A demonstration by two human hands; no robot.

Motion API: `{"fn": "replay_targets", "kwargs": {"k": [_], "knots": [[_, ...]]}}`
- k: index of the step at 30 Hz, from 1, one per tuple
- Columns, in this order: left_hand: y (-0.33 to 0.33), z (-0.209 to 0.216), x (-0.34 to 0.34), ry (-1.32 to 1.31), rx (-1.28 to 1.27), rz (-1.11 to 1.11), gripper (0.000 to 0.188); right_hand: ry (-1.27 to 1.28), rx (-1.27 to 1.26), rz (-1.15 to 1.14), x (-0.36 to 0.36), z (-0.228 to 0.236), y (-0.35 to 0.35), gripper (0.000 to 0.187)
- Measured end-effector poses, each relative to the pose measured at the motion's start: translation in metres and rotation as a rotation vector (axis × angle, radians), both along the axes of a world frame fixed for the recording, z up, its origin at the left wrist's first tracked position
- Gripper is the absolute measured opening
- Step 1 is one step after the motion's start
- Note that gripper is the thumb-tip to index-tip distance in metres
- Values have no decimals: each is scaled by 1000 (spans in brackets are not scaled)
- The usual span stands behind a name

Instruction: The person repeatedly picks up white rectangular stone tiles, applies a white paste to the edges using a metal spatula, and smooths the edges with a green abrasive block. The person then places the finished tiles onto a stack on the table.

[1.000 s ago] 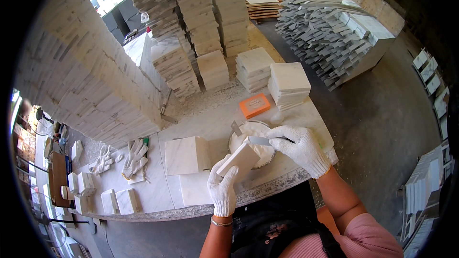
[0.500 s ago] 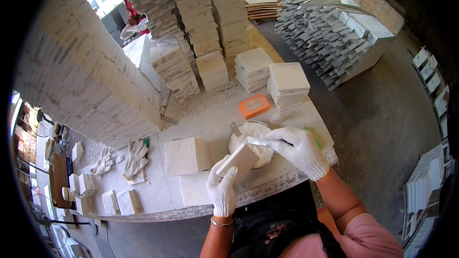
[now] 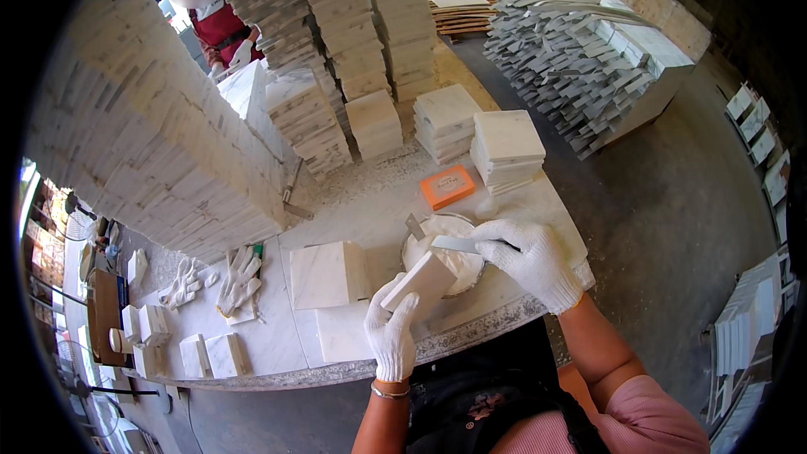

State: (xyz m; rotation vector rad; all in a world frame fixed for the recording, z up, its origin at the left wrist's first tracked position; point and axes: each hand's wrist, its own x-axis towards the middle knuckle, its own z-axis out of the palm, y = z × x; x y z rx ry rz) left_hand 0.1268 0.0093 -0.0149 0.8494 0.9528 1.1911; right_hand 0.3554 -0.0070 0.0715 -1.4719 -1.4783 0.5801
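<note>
My left hand, in a white knit glove, grips a white marble tile that is tilted up near the table's front edge. In my gloved right hand is a flat metal putty knife, its blade pointing left just above the tile and apart from it. Under both lies a round bowl of white paste. A second flat blade sticks up at the bowl's left rim. My fingers partly cover the tile's lower end and the knife's handle.
Left of the bowl lies a marble block; behind it stands an orange box. Short tile stacks rise at the back right, tall ones at the left. Spare gloves lie left. A co-worker stands behind the stacks.
My right hand has drawn the putty knife up off the tile and levelled its blade. The left hand and tile stay put. At the back, the co-worker has come further into view.
</note>
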Motion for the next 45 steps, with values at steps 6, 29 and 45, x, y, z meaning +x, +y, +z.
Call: {"fn": "replay_targets", "kwargs": {"k": [6,29,45], "knots": [[-3,5,2,-17,0,-14,46,264,-229,60,-2,7,6,22],[-10,13,5,92,74,-15,41,327,-186,47,-18,7,4,21],[-13,6,-2,16,-3,-11,42,-79,-112,-100,15,-43,9,19]]}}
